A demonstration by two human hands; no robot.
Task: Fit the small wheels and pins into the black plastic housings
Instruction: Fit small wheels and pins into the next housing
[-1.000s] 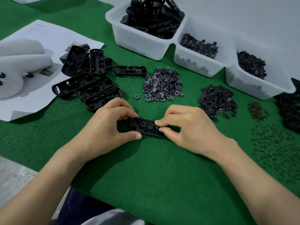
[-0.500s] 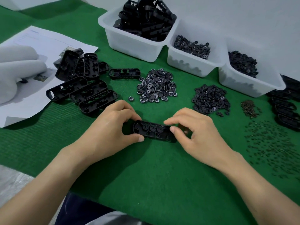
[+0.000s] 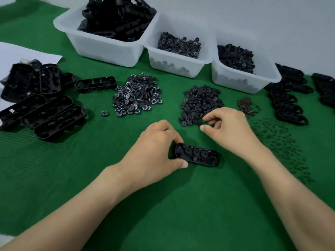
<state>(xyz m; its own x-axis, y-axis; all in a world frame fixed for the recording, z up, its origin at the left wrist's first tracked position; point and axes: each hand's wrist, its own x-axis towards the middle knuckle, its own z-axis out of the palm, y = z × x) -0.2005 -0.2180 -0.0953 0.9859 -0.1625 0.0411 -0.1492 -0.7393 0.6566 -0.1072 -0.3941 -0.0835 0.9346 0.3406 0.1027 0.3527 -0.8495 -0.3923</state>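
All positions are given from the open housing (image 3: 197, 155), which lies flat on the green table (image 3: 163, 205). Well beyond it, three white bins stand in a row. The large bin (image 3: 101, 48), to the left, holds stacked black housings. The middle bin (image 3: 174, 60) holds white-marked wheels, and the right bin (image 3: 235, 78) holds plain dark wheels. Between the bins and the open housing lie two loose heaps. The white-marked wheel pile (image 3: 136, 96) is beyond and to the left, with one stray wheel (image 3: 104, 113) just beside it. The plain black wheel pile (image 3: 199, 104) is directly beyond. Beyond and to the right is a small brown heap (image 3: 246, 105) of parts too small to identify. To the right is a wide scatter of dark pins (image 3: 282, 142), and farther right a row of housings (image 3: 288, 105). Far to the left lie a stack of housings (image 3: 41, 113), a single housing (image 3: 96, 84) standing on edge, and a paper sheet (image 3: 21, 55). The left hand (image 3: 154, 151) grips the left end of the open housing, thumb on the near wall and fingers curled over the far wall, hiding that end. Round parts sit in the exposed cavity. The right hand (image 3: 230, 129) is clear of the open housing, beyond and to the right. Its fingers are curled, and thumb and forefinger are at the near edge of the plain black wheel pile. Whether they hold a wheel cannot be determined. The two hands are apart.
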